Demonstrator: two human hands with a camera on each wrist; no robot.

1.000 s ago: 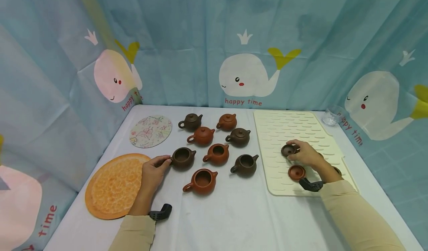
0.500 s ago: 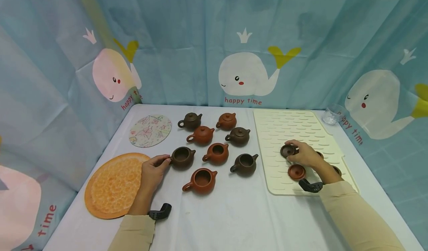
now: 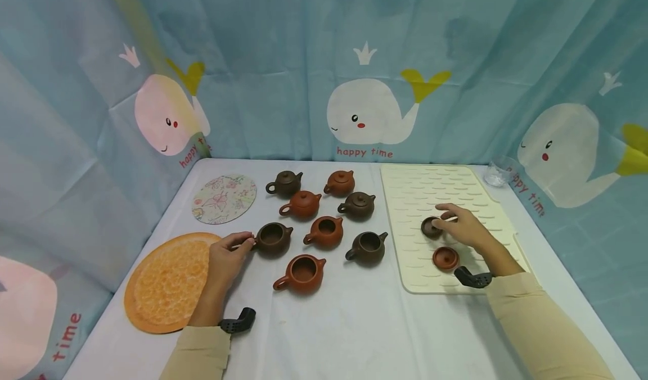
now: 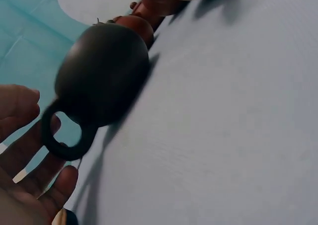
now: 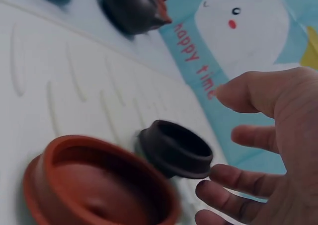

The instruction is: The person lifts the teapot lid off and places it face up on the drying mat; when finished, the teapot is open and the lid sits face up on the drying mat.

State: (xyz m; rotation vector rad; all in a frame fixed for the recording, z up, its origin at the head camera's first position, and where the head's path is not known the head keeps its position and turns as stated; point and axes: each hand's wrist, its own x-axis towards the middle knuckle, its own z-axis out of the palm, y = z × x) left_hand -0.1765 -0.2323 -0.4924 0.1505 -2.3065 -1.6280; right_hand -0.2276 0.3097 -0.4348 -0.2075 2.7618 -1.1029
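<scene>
My left hand (image 3: 225,256) is at the ring handle of an uncovered dark brown teapot (image 3: 273,239). In the left wrist view its fingertips touch or stand just behind the handle (image 4: 67,155), with a visible gap from the upper finger. A dark teapot lid (image 3: 430,229) lies upside down on the cream mat (image 3: 412,200). Over the lid's right side reaches my right hand (image 3: 466,228), fingers spread; the right wrist view shows fingertips (image 5: 218,173) close to the rim of the dark lid (image 5: 174,150). A reddish lid (image 3: 445,258), also upside down, lies nearer.
Three other uncovered teapots stand mid-table: reddish (image 3: 324,232), dark (image 3: 368,248) and reddish (image 3: 305,273). Several lidded teapots (image 3: 304,204) stand behind. An orange round mat (image 3: 169,284) and a floral disc (image 3: 224,199) lie left. A clear cup (image 3: 498,172) stands far right.
My right hand has loosened from the dark lid, its fingers lifting and spreading slightly rightward; the lid stays on the mat. The left hand stays at the teapot handle. The head view shifts slightly.
</scene>
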